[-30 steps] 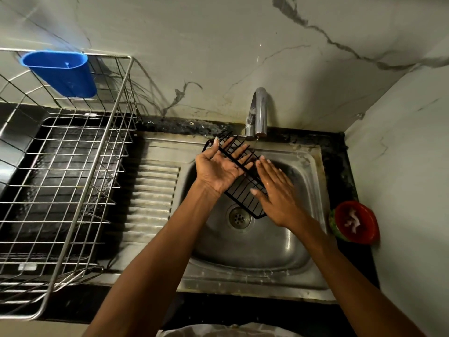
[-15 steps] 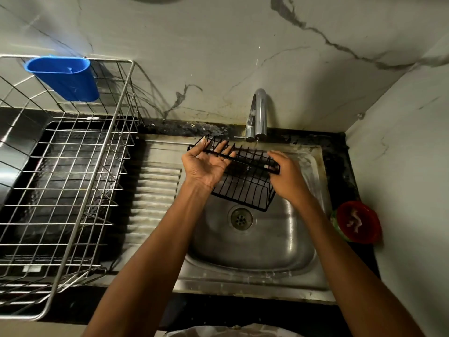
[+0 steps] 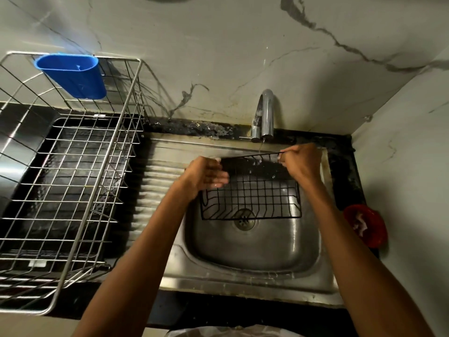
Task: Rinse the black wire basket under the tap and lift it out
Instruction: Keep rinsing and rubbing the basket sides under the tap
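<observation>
The pale marble-veined wall (image 3: 218,57) fills the back of my view, and below it, on my left, stands the big steel wire dish rack (image 3: 73,166) with a blue plastic cutlery holder (image 3: 73,77) hooked on its far rim. In front of me lies the stainless steel sink (image 3: 255,254), its ribbed drainboard (image 3: 155,186) running off to the left and its round drain (image 3: 245,221) near the middle of the bowl. A small red round dish (image 3: 365,224) sits on the dark counter to the right. The curved chrome tap (image 3: 266,113) lets a thin stream fall onto the black wire basket (image 3: 252,195), which I hold above the bowl, tilted so its grid floor faces me and its top edge sits just under the spout. My right hand (image 3: 302,161) pinches the upper right corner wire, fingers curled round it. My left hand (image 3: 209,175) is at the upper left end, fingers mostly straight along the wire side; I cannot tell whether the thumb hooks behind it. I judge the basket light and stiff, since it holds its shape with support at its two top corners alone. Wet coated wire is likely slippery, so the thicker rim wire at the two short ends looks the best place to grip for the lift out.
</observation>
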